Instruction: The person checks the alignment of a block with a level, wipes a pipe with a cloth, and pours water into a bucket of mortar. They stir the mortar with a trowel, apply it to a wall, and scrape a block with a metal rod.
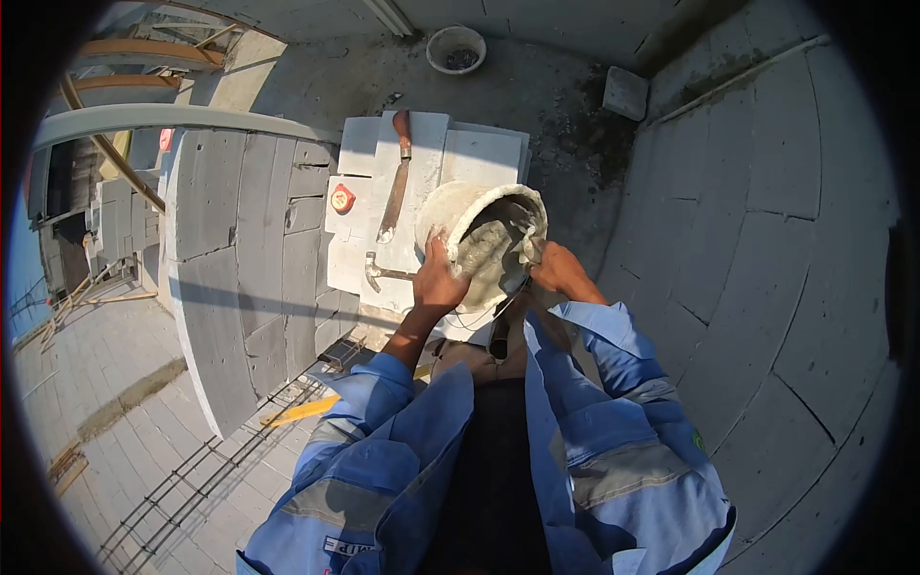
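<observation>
A mortar-crusted bucket [436,213] lies tipped toward me on white blocks, its mouth facing my body. Wet grey mortar [487,251] coats the inside. My left hand [443,276] is closed on the near left rim. At the right side of the mouth, my right hand [563,272] is closed, with a mortar-smeared grey piece [530,249] at its fingertips; I cannot tell what it is. The thin wire handle [502,309] hangs below the rim. Left of the bucket lie a claw hammer [376,272], a machete with a wooden handle [395,192] and a red tape measure [342,198].
White blocks [359,144] form the work surface. A low block wall [235,259] stands at left, a taller one [728,240] at right. Another bucket [455,50] and a loose block [625,93] sit on the far floor. Rebar [182,479] and a yellow bar [299,410] lie lower left.
</observation>
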Tool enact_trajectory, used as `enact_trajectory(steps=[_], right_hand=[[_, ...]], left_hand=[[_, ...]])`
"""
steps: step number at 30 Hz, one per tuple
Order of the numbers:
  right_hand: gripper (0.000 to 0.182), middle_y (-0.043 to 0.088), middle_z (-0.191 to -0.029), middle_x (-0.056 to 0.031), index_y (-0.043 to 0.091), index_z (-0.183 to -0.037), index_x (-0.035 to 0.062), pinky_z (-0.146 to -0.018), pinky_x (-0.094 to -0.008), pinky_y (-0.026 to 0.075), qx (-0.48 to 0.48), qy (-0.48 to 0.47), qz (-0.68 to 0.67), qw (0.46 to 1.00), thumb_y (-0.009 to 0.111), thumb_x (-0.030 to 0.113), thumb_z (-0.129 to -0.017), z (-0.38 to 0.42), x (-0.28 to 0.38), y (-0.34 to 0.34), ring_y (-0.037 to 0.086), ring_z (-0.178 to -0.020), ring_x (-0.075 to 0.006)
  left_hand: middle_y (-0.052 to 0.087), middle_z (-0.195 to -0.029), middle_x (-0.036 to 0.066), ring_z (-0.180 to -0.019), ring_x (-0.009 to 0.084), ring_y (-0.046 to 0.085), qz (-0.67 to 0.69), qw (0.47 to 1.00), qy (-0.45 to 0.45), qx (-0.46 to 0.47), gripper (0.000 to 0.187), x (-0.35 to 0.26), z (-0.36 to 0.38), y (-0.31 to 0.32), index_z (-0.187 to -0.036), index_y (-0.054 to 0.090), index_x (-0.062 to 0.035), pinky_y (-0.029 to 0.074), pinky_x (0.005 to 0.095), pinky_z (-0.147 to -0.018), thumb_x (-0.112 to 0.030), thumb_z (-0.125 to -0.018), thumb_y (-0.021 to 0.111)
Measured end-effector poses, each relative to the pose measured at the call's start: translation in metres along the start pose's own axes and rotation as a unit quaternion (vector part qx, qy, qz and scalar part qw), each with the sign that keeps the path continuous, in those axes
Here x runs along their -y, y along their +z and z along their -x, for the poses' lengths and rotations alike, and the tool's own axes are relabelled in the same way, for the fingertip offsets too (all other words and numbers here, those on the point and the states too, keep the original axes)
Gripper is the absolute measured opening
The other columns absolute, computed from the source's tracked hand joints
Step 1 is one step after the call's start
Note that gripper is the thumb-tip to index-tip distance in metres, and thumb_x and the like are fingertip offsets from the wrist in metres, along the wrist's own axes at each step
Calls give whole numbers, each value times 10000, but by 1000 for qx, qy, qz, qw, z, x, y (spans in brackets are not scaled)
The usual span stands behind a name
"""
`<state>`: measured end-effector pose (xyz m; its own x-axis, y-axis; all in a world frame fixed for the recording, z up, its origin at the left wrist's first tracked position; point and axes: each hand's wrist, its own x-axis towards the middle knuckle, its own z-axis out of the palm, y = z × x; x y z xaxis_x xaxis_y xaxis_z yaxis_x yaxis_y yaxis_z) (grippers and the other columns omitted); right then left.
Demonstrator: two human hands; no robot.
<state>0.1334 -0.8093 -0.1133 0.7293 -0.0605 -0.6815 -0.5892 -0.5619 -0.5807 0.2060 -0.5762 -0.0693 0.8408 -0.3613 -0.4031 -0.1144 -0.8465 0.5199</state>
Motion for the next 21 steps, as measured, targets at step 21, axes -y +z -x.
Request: enact_trajectory(steps=[21], right_hand=[[446, 695, -915, -229, 583, -1181, 14, -737, -454, 535, 30, 8, 34, 999, 677, 193, -784, -8, 20, 43, 689, -849, -384]], left_hand=[[346, -1472, 306, -1332, 442, 410, 60, 998, 36, -2, 908, 15, -16, -3, -1469, 226, 25, 397, 429, -1066, -170, -730, 717]])
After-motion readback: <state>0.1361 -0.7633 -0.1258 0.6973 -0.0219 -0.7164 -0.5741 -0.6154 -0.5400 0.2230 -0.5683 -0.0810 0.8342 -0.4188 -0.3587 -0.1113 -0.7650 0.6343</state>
